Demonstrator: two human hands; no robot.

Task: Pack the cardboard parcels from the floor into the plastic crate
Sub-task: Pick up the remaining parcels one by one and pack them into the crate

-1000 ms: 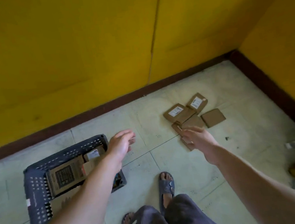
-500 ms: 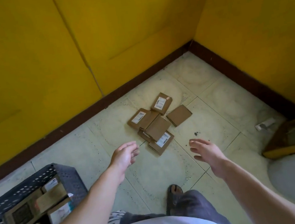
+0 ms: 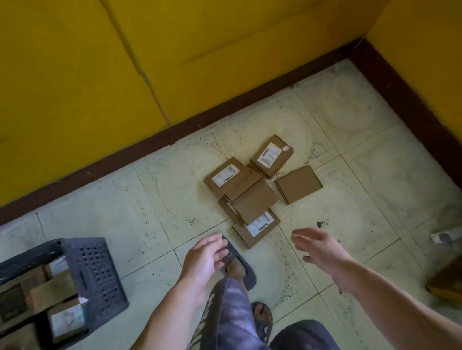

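Reaching forward and down over the tiled floor, both bare arms are extended. The left hand has its palm turned inward and its fingers loosely bent, holding nothing. The right hand has its fingers nearly straight and slightly spread, also empty and touching nothing. The parcels lie in a loose overlapping pile on the floor just beyond both hands. The crate stands at the left, well apart from the pile, with packed boxes inside.
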